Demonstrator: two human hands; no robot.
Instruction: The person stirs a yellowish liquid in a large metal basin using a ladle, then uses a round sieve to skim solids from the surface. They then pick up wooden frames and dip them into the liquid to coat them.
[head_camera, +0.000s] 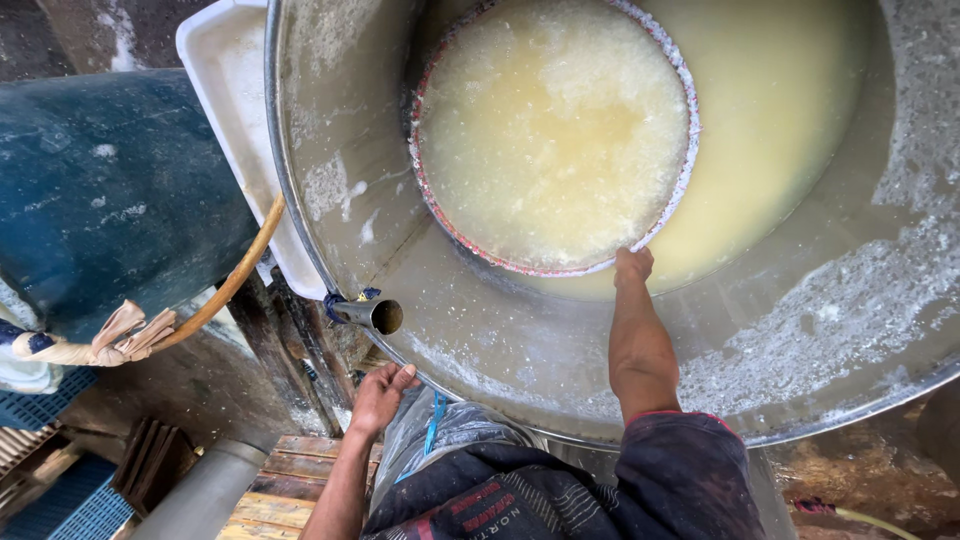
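Leaning over a wide steel vat (520, 350) that fills most of the frame. Holding a round sieve (688, 110) by its near rim with the right hand (633, 265), just right of centre, grip clenched over the edge. Sitting in the upper middle of the frame, half sunk in cloudy yellow liquid (780, 120) and tilted against the vat's far wall, full of pale wet pulp. Bracing with the left hand (381, 395), lower left of centre, grip released, fingers laid flat on the vat's outer rim just below a short steel spout (372, 315).

By the look of it, working the pulp through the sieve, with plenty left in it. Calling next, most likely, for a firm one-handed hold and a level rim, so as not to tip pulp into the liquid.

At the upper left, outside the vat, a white tray (235, 120), a blue drum (110, 190) and a tan hose (235, 275).
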